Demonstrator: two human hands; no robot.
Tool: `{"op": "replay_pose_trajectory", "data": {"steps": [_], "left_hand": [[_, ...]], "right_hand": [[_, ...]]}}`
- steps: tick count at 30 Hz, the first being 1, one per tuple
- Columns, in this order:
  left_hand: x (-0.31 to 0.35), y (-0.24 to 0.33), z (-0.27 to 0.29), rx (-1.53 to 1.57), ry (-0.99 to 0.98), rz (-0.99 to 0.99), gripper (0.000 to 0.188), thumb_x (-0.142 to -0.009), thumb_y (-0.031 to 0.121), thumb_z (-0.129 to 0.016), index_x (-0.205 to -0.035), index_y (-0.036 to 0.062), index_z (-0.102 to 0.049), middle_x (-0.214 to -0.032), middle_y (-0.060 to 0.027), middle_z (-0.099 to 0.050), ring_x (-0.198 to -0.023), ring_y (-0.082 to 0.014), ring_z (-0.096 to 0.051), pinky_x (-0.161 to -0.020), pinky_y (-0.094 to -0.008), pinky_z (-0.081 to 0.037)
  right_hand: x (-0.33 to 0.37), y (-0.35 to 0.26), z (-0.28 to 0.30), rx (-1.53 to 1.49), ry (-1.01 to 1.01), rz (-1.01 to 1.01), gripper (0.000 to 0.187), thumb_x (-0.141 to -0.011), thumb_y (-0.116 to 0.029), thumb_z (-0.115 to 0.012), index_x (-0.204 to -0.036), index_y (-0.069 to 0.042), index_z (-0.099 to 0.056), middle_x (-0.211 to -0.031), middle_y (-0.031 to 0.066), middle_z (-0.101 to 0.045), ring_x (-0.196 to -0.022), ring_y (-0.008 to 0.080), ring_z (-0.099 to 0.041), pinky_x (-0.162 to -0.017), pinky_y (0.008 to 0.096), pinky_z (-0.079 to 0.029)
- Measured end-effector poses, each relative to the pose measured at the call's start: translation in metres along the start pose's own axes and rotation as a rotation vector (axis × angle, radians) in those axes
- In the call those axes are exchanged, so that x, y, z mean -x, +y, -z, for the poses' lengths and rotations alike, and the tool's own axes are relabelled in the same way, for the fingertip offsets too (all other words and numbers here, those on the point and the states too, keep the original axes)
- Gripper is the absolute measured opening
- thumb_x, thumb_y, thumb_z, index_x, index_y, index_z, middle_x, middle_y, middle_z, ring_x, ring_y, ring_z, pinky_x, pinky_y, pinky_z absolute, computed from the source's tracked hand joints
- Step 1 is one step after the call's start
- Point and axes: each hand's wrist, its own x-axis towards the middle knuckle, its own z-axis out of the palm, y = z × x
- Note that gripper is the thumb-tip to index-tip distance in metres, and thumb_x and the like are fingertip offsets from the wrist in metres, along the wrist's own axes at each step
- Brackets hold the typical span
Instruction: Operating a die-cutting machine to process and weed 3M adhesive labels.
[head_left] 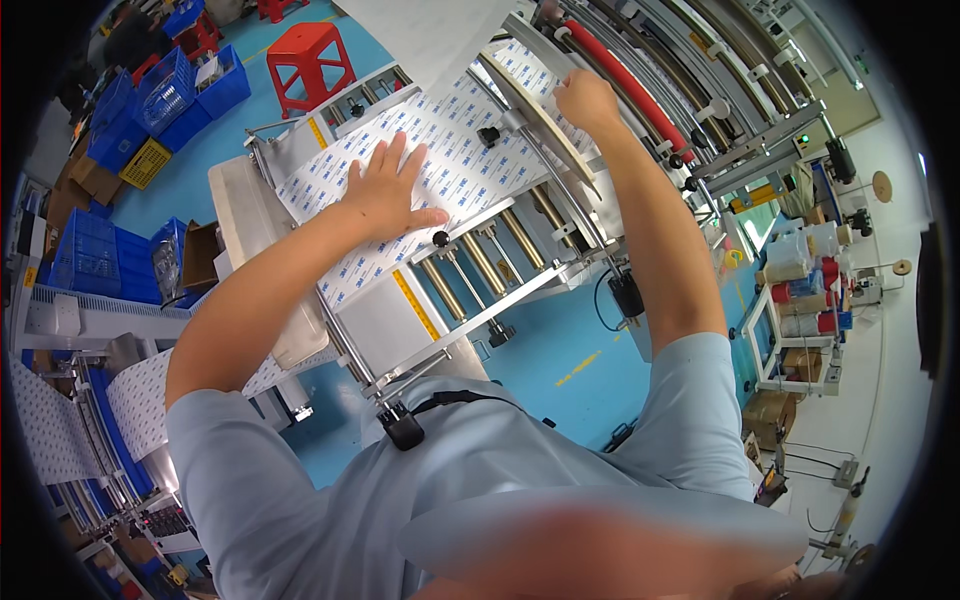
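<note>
A white web of release paper with a repeating blue print [465, 140] lies across the bed of a roller machine in front of me. My left hand [385, 195] rests flat on it, fingers spread and thumb out to the side. Farther off to the right, my right hand [588, 98] is closed beside the paper's far right part; anything inside the curled fingers is hidden. Between the hands, a long pale guard plate [545, 125] crosses over the paper. Bright metal rollers [483, 262] show below the paper's near edge. A plain white sheet [425, 35] covers the paper's far end.
A red roller [630, 85] runs along the machine's right side. A black knob [402, 427] sticks out close to my body. A red stool [308, 65] and blue crates [165, 95] stand at the far left. A rack of rolls [805, 300] stands at the right.
</note>
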Motion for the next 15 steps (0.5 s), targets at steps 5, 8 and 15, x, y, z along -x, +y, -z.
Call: {"op": "replay_pose_trajectory", "data": {"steps": [5, 8, 15], "left_hand": [[0.001, 0.002, 0.003, -0.004, -0.024, 0.007, 0.103, -0.074, 0.075, -0.051, -0.149, 0.0167, -0.01, -0.154, -0.0174, -0.003, -0.142, -0.0343, -0.004, -0.11, -0.0569, -0.013], [0.001, 0.003, 0.003, -0.025, -0.015, -0.008, 0.097, -0.078, 0.073, -0.047, -0.149, 0.015, -0.014, -0.154, -0.0177, -0.006, -0.142, -0.0344, -0.005, -0.111, -0.0553, -0.013], [-0.018, 0.007, -0.025, 0.062, 0.297, -0.126, 0.079, -0.089, 0.063, -0.037, -0.146, 0.0095, -0.022, -0.152, -0.021, -0.013, -0.141, -0.0368, -0.008, -0.111, -0.0549, -0.011]], "right_hand": [[0.001, 0.003, -0.009, 0.038, -0.014, 0.01, 0.029, -0.08, -0.021, -0.059, -0.098, 0.0, -0.065, -0.101, 0.026, -0.064, -0.097, 0.0397, -0.062, -0.087, 0.0434, -0.049], [0.009, 0.001, -0.008, 0.034, -0.024, 0.003, 0.028, -0.08, -0.019, -0.059, -0.099, 0.001, -0.065, -0.101, 0.0266, -0.063, -0.097, 0.0407, -0.061, -0.087, 0.044, -0.049], [0.013, 0.0, -0.013, 0.041, -0.038, 0.032, 0.038, -0.082, -0.027, -0.064, -0.106, 0.002, -0.061, -0.101, 0.0252, -0.064, -0.096, 0.0395, -0.063, -0.086, 0.045, -0.049]]}}
